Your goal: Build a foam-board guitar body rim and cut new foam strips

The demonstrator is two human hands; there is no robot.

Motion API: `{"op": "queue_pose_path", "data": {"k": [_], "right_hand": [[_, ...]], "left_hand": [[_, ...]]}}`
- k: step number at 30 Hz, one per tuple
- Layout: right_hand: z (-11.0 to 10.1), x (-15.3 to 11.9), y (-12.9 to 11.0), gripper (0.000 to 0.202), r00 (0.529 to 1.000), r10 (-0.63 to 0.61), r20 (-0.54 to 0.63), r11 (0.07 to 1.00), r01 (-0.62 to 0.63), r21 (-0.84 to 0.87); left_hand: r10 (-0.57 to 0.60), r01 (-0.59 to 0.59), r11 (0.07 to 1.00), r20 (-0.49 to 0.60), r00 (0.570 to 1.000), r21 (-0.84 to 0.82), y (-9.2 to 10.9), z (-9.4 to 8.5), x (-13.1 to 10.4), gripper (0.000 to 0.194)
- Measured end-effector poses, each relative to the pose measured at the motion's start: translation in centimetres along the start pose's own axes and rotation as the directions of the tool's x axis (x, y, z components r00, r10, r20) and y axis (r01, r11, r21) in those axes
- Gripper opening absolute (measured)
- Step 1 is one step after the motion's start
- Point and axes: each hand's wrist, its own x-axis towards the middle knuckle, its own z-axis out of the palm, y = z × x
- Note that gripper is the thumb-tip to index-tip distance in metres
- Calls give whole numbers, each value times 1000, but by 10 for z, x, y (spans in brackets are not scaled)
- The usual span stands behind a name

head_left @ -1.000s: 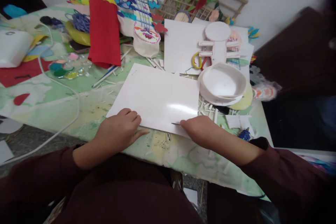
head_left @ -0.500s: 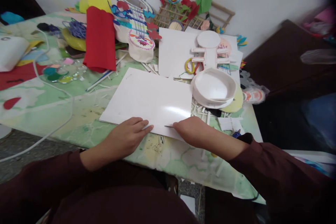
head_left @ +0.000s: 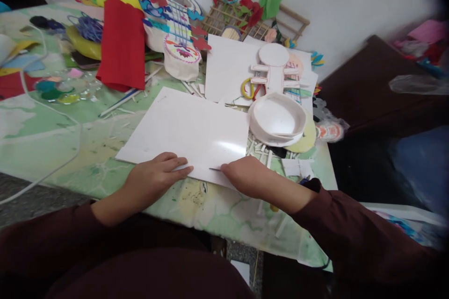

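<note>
A smooth white board (head_left: 185,126) lies flat near the table's front edge. My left hand (head_left: 156,178) rests on its near edge with fingers stretched out flat, pressing on the surface; a pale sliver shows between the fingers, too small to make out. At the near right corner, my right hand (head_left: 245,175) is closed round a thin dark blade-like tool (head_left: 214,169). Its narrow tip points left along the near edge, towards my left fingertips. The handle is hidden inside my fist, and whether the tip touches the board I cannot tell.
Behind the board's right side stands a shallow round white tray (head_left: 278,114), near yellow-and-red-handled scissors (head_left: 248,88) and white cut-offs (head_left: 268,161). A decorated paper guitar (head_left: 182,53), red sheet (head_left: 122,44) and bamboo rack (head_left: 294,16) stand behind. A white cable (head_left: 80,142) crosses the left.
The whole scene has slid a little to the left in view. Both hands, the blade-like tool and the board keep about the same places relative to each other.
</note>
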Motion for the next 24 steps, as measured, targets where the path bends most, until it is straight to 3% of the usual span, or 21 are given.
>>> {"op": "queue_pose_path", "data": {"k": [9, 13, 16, 19, 22, 24], "right_hand": [[19, -49, 18, 18, 989, 122, 85, 992, -119, -44], [38, -76, 33, 13, 970, 219, 101, 976, -217, -31], [49, -105, 47, 12, 932, 343, 115, 939, -339, -49], [54, -123, 50, 14, 887, 461, 36, 887, -460, -42], [54, -118, 38, 21, 802, 587, -112, 810, -583, 71], [54, -102, 27, 24, 751, 632, -189, 773, -600, 206]], "left_hand": [[-16, 15, 998, -1, 1000, -69, -1, -2, 1, 40], [24, -24, 1000, -4, 1000, -1, -3, -1, 2, 40], [53, -53, 998, -16, 998, 39, -4, 1, 3, 39], [99, -98, 995, -60, 993, 27, -3, 1, 3, 37], [115, -118, 993, -151, 982, -14, -5, -8, 4, 32], [44, -51, 998, -250, 967, -22, -10, -21, 7, 28]]}}
